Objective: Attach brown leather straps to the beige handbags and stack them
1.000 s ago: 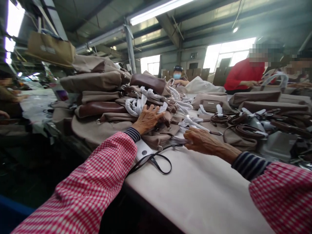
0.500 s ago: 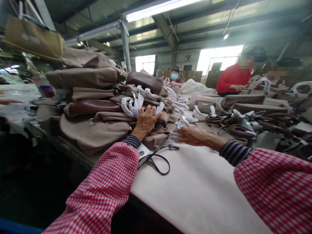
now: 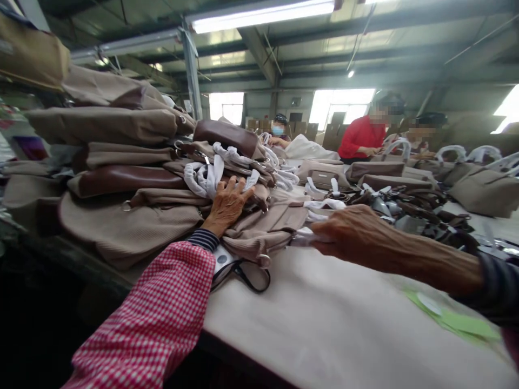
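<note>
A tall pile of taupe handbags (image 3: pixel 130 227) with brown leather bases rises at the left of the table. On its front edge rests my left hand (image 3: pixel 227 206), fingers spread over the bags beside white-wrapped handles (image 3: pixel 200 177). My right hand (image 3: pixel 351 232) is closed round the white-wrapped handle (image 3: pixel 302 236) of a handbag (image 3: pixel 270 227) low in the pile. That bag sticks partly out over the table, the rest of it hidden under the others. Below it a thin black cord (image 3: pixel 259 289) loops on the tabletop.
Green paper pieces (image 3: pixel 458 321) lie on the pale table (image 3: pixel 324 324) at right. Farther back are brown straps (image 3: pixel 430 216) in a heap and more handbags (image 3: pixel 486 189). Several people, one in a red top (image 3: pixel 360 135), are at the far side.
My right hand has drawn the handbag by its handle out of the pile, toward the right. My left hand stays on the pile. The view has turned right, bringing green paper into sight.
</note>
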`<state>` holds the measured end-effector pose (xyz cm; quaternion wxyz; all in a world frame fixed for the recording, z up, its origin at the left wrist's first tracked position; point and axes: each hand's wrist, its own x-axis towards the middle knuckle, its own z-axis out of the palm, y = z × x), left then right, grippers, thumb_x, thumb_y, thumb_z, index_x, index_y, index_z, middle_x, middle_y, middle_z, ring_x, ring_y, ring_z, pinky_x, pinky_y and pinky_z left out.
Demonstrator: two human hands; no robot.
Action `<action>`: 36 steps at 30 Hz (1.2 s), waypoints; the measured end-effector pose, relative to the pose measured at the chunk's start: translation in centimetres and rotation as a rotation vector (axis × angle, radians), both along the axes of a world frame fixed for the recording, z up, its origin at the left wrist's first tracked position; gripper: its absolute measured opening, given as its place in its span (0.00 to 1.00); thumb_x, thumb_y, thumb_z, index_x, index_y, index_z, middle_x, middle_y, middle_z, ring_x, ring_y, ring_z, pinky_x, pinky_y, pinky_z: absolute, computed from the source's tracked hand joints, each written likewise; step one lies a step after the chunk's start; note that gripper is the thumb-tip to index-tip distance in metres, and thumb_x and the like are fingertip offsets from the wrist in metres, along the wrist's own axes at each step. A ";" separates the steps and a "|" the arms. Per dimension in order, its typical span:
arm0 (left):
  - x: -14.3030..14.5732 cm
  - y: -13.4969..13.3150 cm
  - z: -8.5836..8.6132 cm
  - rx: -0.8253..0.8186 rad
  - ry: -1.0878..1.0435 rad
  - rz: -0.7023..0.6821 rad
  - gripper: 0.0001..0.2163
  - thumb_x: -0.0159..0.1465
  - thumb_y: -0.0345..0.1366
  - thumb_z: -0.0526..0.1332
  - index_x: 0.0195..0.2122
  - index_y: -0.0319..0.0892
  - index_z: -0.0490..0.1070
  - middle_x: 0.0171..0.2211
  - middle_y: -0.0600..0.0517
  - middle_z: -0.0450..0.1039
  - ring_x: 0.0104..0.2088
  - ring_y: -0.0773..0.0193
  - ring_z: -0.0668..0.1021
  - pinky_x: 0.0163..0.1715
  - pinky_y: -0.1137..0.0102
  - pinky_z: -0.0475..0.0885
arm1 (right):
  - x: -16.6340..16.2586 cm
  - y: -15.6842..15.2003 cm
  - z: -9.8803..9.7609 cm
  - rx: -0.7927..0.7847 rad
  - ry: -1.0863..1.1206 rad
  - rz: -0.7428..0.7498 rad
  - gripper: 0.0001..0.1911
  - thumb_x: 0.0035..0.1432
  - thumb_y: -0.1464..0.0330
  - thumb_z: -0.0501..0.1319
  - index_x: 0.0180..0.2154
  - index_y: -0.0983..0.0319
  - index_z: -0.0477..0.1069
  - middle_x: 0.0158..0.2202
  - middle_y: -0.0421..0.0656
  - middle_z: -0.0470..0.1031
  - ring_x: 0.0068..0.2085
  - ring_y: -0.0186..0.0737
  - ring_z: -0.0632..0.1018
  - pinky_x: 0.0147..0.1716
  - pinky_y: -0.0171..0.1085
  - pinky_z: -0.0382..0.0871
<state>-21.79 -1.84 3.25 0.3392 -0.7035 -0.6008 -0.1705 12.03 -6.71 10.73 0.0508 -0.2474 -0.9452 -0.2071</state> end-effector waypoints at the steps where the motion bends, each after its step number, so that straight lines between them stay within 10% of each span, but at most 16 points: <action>1: 0.0 0.0 0.0 -0.010 -0.003 -0.009 0.25 0.73 0.30 0.45 0.65 0.52 0.69 0.68 0.41 0.64 0.67 0.40 0.62 0.57 0.44 0.60 | 2.3 -0.5 -0.1 -0.009 0.038 -0.032 0.05 0.63 0.68 0.67 0.33 0.56 0.73 0.26 0.40 0.75 0.25 0.39 0.69 0.27 0.41 0.46; 7: 0.6 -0.4 -0.4 -0.057 -0.033 -0.010 0.25 0.67 0.30 0.54 0.63 0.56 0.70 0.68 0.43 0.62 0.68 0.39 0.60 0.60 0.41 0.57 | 13.7 -6.0 -5.8 -0.143 0.217 -0.086 0.14 0.70 0.64 0.61 0.30 0.54 0.65 0.26 0.41 0.72 0.25 0.42 0.74 0.26 0.42 0.55; 16: 2.3 -1.4 4.3 -0.115 -0.148 -0.182 0.08 0.64 0.36 0.66 0.44 0.46 0.80 0.66 0.50 0.66 0.68 0.43 0.60 0.69 0.51 0.56 | 12.8 -10.2 -13.3 -0.239 0.392 -0.193 0.15 0.72 0.61 0.59 0.30 0.56 0.68 0.28 0.43 0.75 0.28 0.45 0.75 0.29 0.44 0.58; 22: 10.7 -5.9 3.2 -0.383 -0.181 -0.350 0.20 0.67 0.50 0.64 0.58 0.51 0.73 0.57 0.48 0.77 0.54 0.51 0.78 0.55 0.61 0.73 | 13.0 -10.3 -13.5 -0.214 0.432 -0.163 0.18 0.72 0.59 0.60 0.29 0.59 0.69 0.28 0.42 0.74 0.29 0.40 0.71 0.30 0.41 0.54; 27: 14.7 -7.7 0.0 -0.597 -0.120 -0.160 0.20 0.69 0.39 0.60 0.63 0.52 0.71 0.54 0.45 0.79 0.45 0.50 0.84 0.45 0.61 0.75 | 13.2 -10.4 -13.3 -0.231 0.465 -0.144 0.19 0.74 0.61 0.57 0.29 0.60 0.68 0.28 0.43 0.73 0.31 0.40 0.71 0.31 0.39 0.54; 32: 14.2 -9.1 2.1 -0.595 -0.110 -0.111 0.20 0.68 0.32 0.56 0.59 0.49 0.75 0.44 0.47 0.84 0.45 0.51 0.84 0.46 0.62 0.75 | 14.3 -9.5 -11.0 -0.385 0.517 -0.110 0.17 0.72 0.63 0.60 0.29 0.60 0.68 0.31 0.42 0.73 0.35 0.40 0.72 0.33 0.37 0.58; 36: 14.8 -11.8 3.5 -0.557 0.012 -0.273 0.12 0.69 0.31 0.58 0.49 0.45 0.80 0.55 0.43 0.79 0.54 0.49 0.80 0.51 0.58 0.75 | 15.0 -8.6 -6.4 -0.352 0.533 -0.097 0.10 0.66 0.69 0.64 0.30 0.61 0.70 0.32 0.42 0.72 0.36 0.40 0.72 0.35 0.36 0.59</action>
